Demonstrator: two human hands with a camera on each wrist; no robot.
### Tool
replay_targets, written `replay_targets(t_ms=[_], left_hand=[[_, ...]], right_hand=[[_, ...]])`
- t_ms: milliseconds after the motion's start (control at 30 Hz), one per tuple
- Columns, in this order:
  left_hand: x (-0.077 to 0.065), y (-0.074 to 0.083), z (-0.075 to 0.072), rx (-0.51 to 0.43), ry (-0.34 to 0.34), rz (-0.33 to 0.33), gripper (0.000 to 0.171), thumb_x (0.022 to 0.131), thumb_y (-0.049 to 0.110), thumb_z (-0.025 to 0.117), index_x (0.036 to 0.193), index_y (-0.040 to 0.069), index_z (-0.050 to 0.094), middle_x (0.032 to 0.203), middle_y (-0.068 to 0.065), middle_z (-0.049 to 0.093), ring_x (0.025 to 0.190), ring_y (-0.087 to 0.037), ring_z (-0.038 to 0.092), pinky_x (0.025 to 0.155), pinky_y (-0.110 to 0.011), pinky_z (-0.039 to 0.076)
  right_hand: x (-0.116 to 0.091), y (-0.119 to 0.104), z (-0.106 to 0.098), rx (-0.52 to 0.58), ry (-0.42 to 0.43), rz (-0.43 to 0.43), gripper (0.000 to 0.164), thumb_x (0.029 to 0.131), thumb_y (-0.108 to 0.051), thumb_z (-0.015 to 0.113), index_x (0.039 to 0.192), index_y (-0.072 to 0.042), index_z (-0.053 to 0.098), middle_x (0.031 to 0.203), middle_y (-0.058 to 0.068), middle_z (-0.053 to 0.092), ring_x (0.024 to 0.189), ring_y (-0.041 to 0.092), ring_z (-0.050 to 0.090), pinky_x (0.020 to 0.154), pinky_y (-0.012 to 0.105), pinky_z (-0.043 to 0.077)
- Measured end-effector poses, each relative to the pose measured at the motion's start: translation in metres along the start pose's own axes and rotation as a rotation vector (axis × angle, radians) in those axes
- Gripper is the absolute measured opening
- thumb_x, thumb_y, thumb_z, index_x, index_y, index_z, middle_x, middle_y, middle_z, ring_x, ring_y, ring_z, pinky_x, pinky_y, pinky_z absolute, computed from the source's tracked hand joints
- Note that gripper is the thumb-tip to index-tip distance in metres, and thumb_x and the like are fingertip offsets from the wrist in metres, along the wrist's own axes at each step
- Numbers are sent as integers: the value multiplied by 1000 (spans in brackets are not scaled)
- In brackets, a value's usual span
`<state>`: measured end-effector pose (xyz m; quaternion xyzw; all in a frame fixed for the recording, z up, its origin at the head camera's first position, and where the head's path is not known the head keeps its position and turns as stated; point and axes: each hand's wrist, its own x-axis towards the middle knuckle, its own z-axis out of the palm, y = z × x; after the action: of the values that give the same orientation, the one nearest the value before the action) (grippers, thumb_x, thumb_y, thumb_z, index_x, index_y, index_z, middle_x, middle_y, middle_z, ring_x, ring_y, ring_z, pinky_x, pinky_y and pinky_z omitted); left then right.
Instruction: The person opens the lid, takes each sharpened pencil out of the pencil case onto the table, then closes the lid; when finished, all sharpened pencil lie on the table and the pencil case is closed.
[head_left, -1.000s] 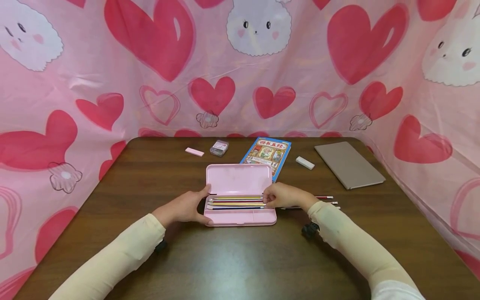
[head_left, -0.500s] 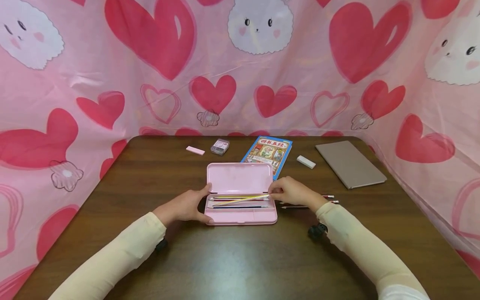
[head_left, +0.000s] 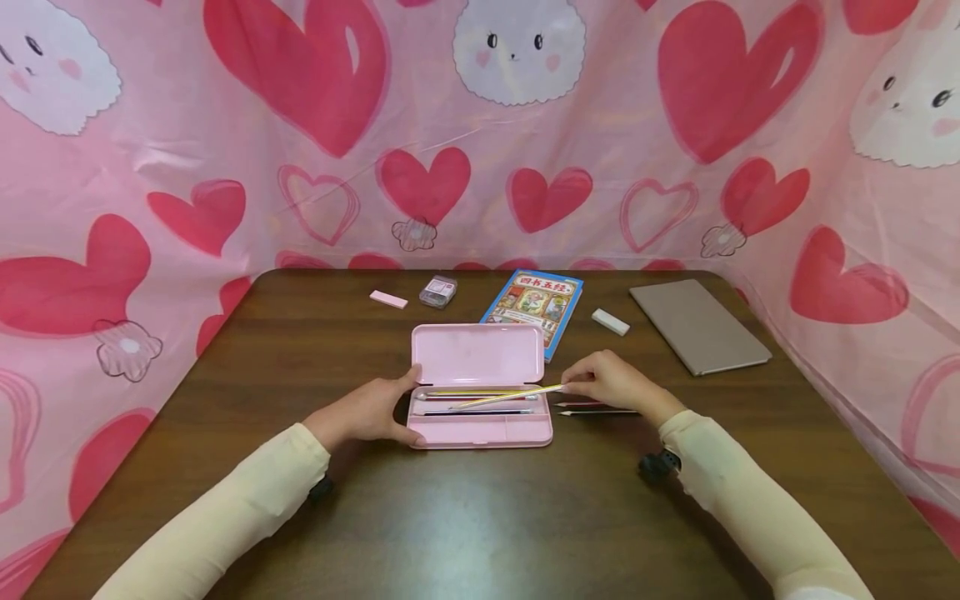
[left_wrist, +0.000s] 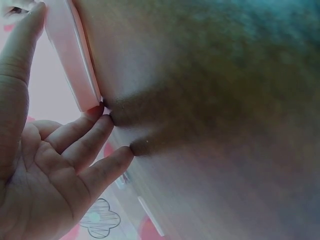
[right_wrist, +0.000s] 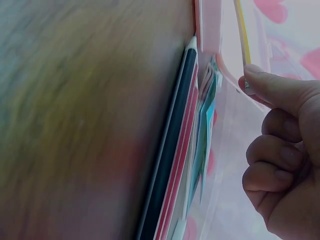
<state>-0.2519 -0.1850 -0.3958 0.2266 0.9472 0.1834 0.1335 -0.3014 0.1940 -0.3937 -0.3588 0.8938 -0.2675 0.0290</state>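
An open pink pencil case [head_left: 450, 432] lies in the middle of the table, lid [head_left: 477, 353] tilted up at the back. My left hand [head_left: 365, 408] holds its left end, thumb at the front corner and fingers at the back; the left wrist view shows fingertips against the case's end. My right hand [head_left: 613, 382] pinches a yellow-and-white striped pencil [head_left: 517, 396] by its right end between thumb and index finger. This pencil slants over the case, its point low toward the left. Several other pencils, including a dark one [head_left: 476, 412], lie in the long compartment.
On the table [head_left: 420, 517] right of the case lie pencils [head_left: 592, 412], partly under my right hand. Behind are a blue-edged book [head_left: 536, 304], a white eraser [head_left: 611, 322], a grey notebook [head_left: 699, 325], a small clear box [head_left: 438, 292] and a pink strip [head_left: 388, 298].
My right hand has picked up the striped pencil from among the others and drawn it up and to the right. My left hand stays at the case.
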Motion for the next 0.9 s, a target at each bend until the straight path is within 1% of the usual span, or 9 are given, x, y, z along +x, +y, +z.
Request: replay_targets(t_ms=[100,300,567,667,900], left_hand=[[0,0,0,-2,2,2,116,62,60,76,147,5,20,140,-16,45,120,-27,52,101,-43,41],[-1,-2,1,8,6,14,115,63,60,75,147,3,21,138,-18,46,118,-27,53,100,-43,41],[-2,-1,2,15,23,43,115,62,58,77,145,0,23,133,-20,50,114,-27,56,97,-43,44],[-2,-1,3,17,25,47,115,62,58,76,145,-1,23,133,-20,51,113,-27,57,97,-43,44],[0,0,0,-2,8,22,115,63,59,75,146,2,21,137,-19,47,118,-28,53,100,-44,42]], right_hand=[[-5,3,-3,-3,18,21,6,82,-16,70,84,-12,74,80,-2,71,72,2,59,68,25,51],[-15,9,-6,3,38,58,7,81,-16,71,84,-11,74,82,2,72,67,3,54,61,22,47],[-26,15,-12,-2,68,71,8,81,-14,71,85,-8,74,83,4,72,76,5,61,66,25,51],[-32,18,-15,-4,74,74,8,80,-14,71,85,-8,74,83,4,72,76,4,61,66,25,52],[-50,28,-25,-11,100,114,5,80,-15,72,82,-11,74,80,-1,71,75,-1,59,68,24,52]])
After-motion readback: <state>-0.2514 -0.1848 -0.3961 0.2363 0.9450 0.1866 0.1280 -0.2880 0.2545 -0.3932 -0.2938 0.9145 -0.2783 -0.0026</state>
